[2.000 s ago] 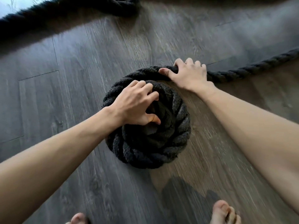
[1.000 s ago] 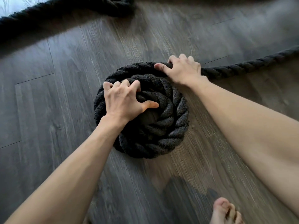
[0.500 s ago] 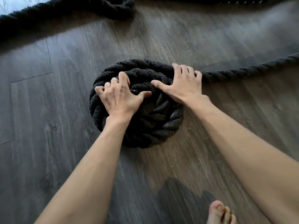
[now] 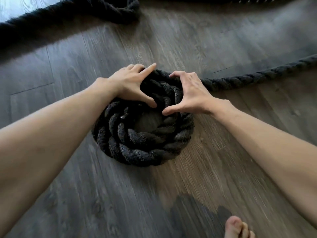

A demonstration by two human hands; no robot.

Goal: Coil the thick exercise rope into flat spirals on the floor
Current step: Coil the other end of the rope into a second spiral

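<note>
A grey-brown wood-plank floor fills the view. Along its far edge, from the upper left toward the top middle, lies a loose run of dark rope that ends in a bunched loop; it is well apart from the work.

The thick black exercise rope comes in from the right edge, runs leftward along the floor and feeds into the far side of a coil near the middle of the view. The coil lies flat on the floor, with roughly three turns wound tightly against one another around a small gap where the planks show through.

Two bare forearms reach in from the lower corners and meet over the far half of the coil. The left hand is spread wide on the far-left part, fingers nearly straight over the outer turn and thumb pressing on an inner turn. The right hand sits on the far-right part, just where the incoming rope joins: its fingers bend over the outer turn and its thumb stretches to the inner edge, clasping the turns between them. The two thumbs nearly touch.

A bare foot shows at the bottom right, near the coil but apart from it.
</note>
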